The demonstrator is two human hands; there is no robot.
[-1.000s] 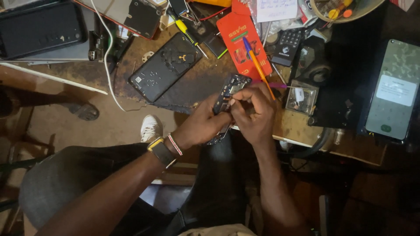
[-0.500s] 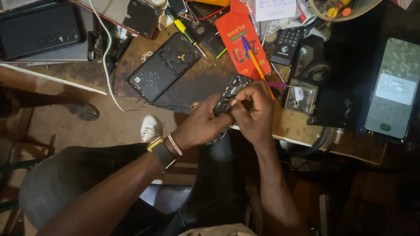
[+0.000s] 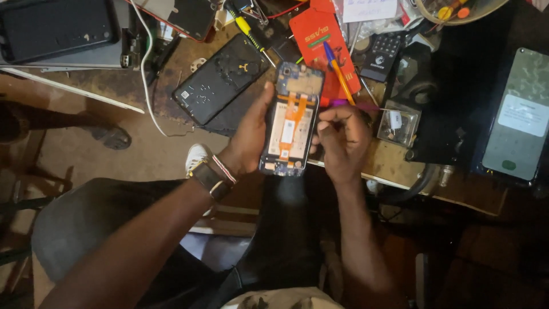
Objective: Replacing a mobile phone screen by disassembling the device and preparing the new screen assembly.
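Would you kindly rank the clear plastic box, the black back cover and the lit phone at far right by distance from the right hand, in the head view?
From the right hand:
1. Clear plastic box, just to its right.
2. Black back cover, up-left, beyond the opened phone.
3. Lit phone, far right edge.

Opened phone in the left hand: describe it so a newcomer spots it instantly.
Start at the cluttered wooden workbench; at its near edge the left hand holds the opened phone upright. Unlike the closed black phone back lying beside it, its insides show: an orange ribbon cable over a pale battery.
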